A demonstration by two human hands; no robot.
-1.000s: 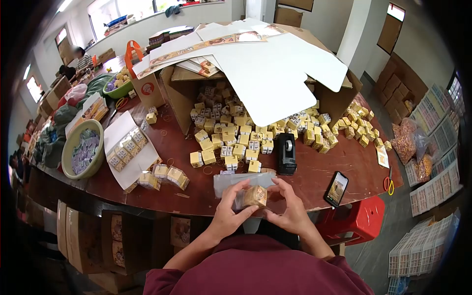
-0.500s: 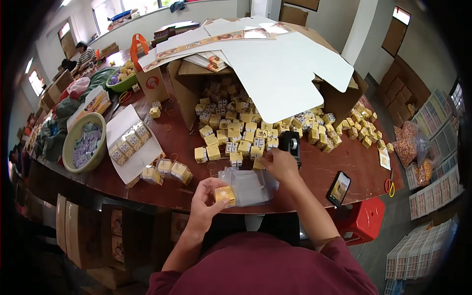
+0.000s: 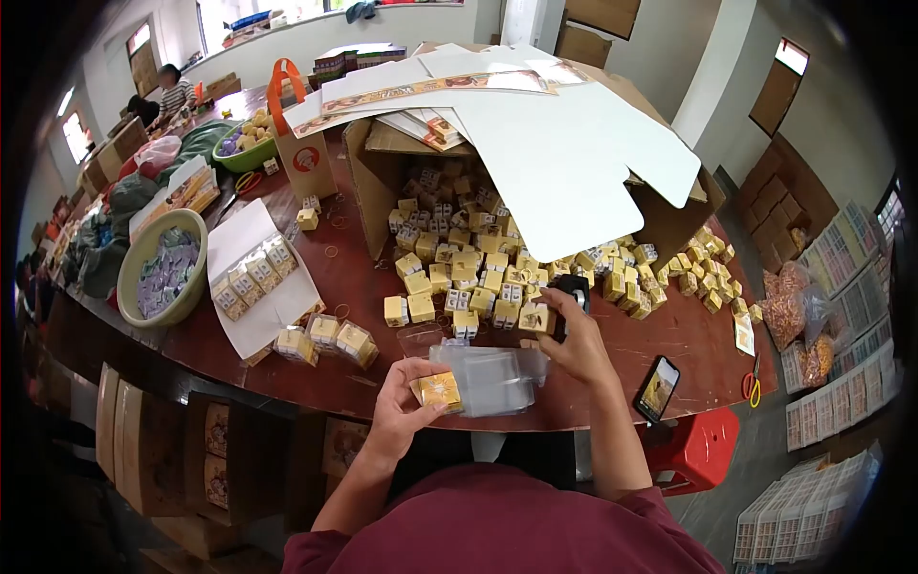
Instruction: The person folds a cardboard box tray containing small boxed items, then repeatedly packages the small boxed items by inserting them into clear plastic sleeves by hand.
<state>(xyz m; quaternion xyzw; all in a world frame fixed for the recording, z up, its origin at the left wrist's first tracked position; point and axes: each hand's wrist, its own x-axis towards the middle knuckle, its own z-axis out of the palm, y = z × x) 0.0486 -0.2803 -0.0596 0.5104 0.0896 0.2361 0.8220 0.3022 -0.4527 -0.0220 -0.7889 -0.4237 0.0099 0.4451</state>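
Near the table's front edge, my left hand (image 3: 404, 407) grips a yellow printed block (image 3: 440, 391) between thumb and fingers. My right hand (image 3: 579, 340) pinches another yellow block (image 3: 535, 318) beside the black tape dispenser (image 3: 574, 290), which it partly hides. Clear plastic sleeves (image 3: 488, 381) lie flat on the table between my hands. Behind them spreads a pile of yellow and white blocks (image 3: 469, 273), running back into an open cardboard box (image 3: 368, 187).
White card sheets (image 3: 564, 143) cover the box. To the left are a bowl of purple pieces (image 3: 137, 251), wrapped blocks (image 3: 325, 332) and a paper bag (image 3: 304, 165). A phone (image 3: 658, 389), scissors (image 3: 753, 385) and red stool (image 3: 703, 450) are right. Someone sits far left.
My right hand reached from the left hand's block to the pile and now holds a second block. My left hand moved left with its block, off the plastic sleeves' middle.
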